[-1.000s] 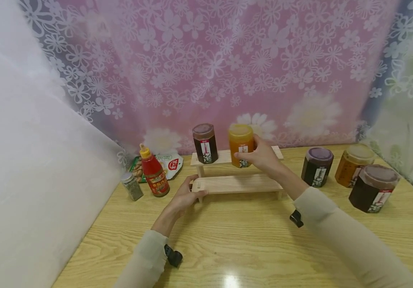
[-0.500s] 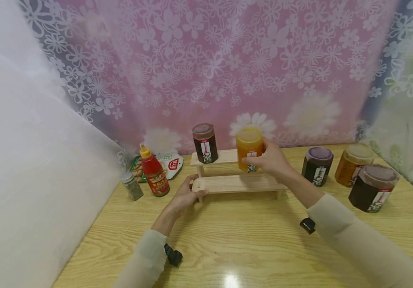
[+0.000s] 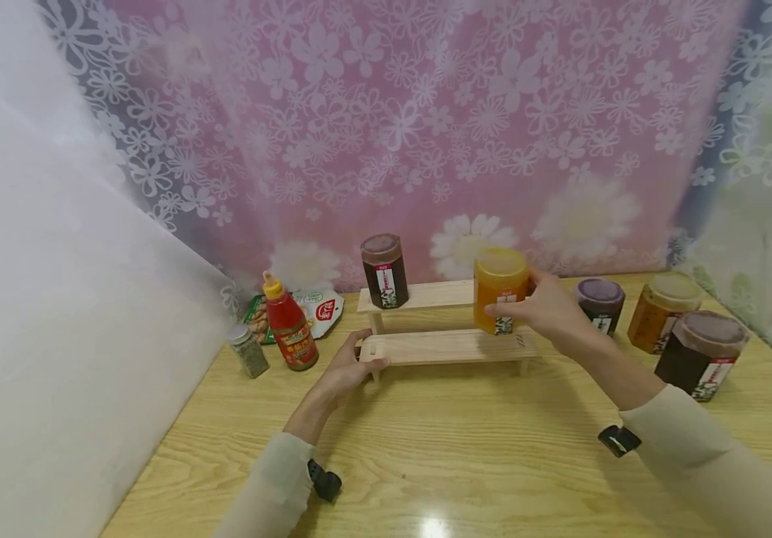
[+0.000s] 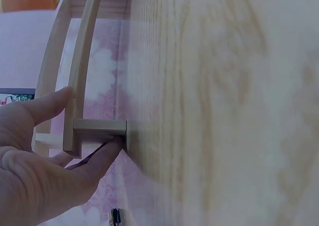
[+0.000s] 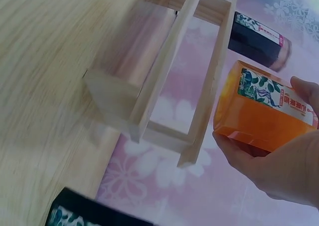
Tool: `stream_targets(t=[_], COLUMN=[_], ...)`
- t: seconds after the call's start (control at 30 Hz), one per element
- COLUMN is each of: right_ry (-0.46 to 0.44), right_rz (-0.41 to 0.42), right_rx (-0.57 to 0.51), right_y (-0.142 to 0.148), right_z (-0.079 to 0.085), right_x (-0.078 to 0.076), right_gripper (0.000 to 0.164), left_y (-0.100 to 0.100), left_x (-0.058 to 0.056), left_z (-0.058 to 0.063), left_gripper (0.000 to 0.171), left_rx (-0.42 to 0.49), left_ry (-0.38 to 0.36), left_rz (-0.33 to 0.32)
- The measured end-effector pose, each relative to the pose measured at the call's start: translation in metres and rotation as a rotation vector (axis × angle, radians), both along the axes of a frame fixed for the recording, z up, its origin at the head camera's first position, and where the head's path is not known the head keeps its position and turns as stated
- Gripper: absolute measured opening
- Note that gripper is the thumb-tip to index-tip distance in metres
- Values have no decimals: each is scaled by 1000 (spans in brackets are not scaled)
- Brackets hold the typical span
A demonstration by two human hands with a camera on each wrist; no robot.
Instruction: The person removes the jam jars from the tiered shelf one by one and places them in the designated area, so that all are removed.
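My right hand (image 3: pixel 556 312) grips an orange jar with a yellow lid (image 3: pixel 498 288) from its right side, thumb across the front label. In the right wrist view the jar (image 5: pixel 264 109) is apart from the upper board, with a gap between them. My left hand (image 3: pixel 345 368) holds the left end of a two-tier wooden rack (image 3: pixel 449 346), its thumb on the lower board's edge. In the left wrist view the fingers (image 4: pixel 102 161) curl behind the rack's leg. A dark jar with a brownish lid (image 3: pixel 386 273) stands on the left of the upper tier.
Right of the rack stand a purple-lidded dark jar (image 3: pixel 599 302), an amber jar (image 3: pixel 663 312) and a larger dark jar (image 3: pixel 702 355). To the left are a red sauce bottle (image 3: pixel 290 329), a small spice jar (image 3: pixel 248 351) and a snack bag (image 3: pixel 321 308). A floral curtain (image 3: pixel 412 134) hangs behind.
My right hand has carried the orange jar rightward and slightly nearer, from the middle of the rack to its right end. My left hand stays on the rack's left end.
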State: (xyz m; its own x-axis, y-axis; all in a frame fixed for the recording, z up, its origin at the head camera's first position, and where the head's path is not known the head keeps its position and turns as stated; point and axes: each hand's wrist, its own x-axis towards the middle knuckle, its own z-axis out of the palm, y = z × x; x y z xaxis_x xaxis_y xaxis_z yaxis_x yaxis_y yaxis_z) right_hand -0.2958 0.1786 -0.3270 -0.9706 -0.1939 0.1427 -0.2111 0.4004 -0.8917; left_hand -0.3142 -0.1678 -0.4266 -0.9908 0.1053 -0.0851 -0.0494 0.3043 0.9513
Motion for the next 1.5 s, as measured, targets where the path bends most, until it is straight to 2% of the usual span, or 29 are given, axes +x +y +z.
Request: stream_targets(t=[0.23,0.37,0.5,0.83,1.17,1.5], right_ry=[-6,-7,-19,-80,-98,-115], right_rz=[-17,-23,-27,-101,-125,-149], right_rx=[46,82,71,106,226,268], right_y=[26,42,56,89,113,126], right_z=[-4,-12,-21,-41,-55,-71], right_x=[12,17,22,30,34,32], right_gripper=[84,86,84,91,103,99], left_y=[-1,-2,-2,-1,0,2], left_x=[1,1,2,3,4,3], left_z=[2,1,1,0,1,2], left_gripper=[77,75,75,76,76,75], left_rx=[-7,0,0,-23,-24,-46], left_ry=[6,1,4,4,6,-6], left_rz=[2,3,2,-1,3,9])
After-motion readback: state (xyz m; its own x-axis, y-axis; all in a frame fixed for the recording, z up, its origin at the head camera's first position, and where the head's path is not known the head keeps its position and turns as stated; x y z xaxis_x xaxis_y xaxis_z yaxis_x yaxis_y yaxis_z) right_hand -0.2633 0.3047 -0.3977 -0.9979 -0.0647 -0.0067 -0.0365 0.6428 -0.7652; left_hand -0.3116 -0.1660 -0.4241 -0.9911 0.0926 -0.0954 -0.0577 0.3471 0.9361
